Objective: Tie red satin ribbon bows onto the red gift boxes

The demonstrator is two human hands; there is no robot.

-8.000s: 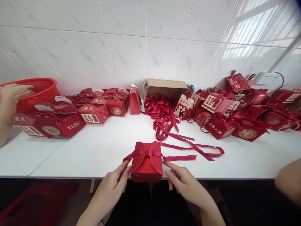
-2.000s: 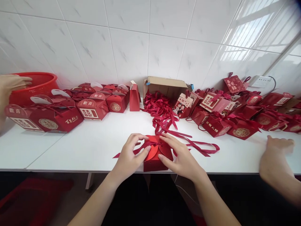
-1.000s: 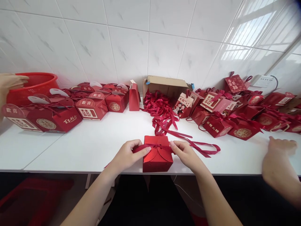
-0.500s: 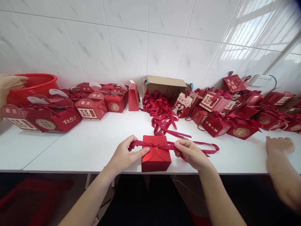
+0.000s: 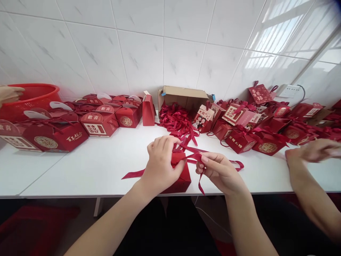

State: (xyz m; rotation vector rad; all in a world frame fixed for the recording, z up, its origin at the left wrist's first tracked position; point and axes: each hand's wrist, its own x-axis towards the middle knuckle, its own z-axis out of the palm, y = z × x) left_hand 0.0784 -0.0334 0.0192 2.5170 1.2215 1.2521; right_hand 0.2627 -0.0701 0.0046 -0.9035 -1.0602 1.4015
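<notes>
A small red gift box (image 5: 183, 181) stands near the table's front edge, its top largely covered by my left hand (image 5: 162, 163). My left hand is curled over the box, with the thumb at the ribbon where it crosses the top; the fingertips are partly hidden. A dark red ribbon (image 5: 193, 156) runs from the box to my right hand (image 5: 218, 169), which pinches it between thumb and fingers. One ribbon tail lies to the left of my left hand, and another hangs below my right fingers.
Behind the box, a cardboard carton (image 5: 183, 91) spills a heap of red ribbons (image 5: 176, 117). Decorated gift boxes (image 5: 98, 122) line the left; beribboned boxes (image 5: 269, 144) pile up right. A red basket (image 5: 39, 97) has another person's hand on it. A co-worker's arm (image 5: 303, 177) reaches in from the right.
My left hand has moved from the box's left side to over its top, letting go of the left ribbon tail. My right hand still pinches ribbon. The co-worker's arm at right has shifted.
</notes>
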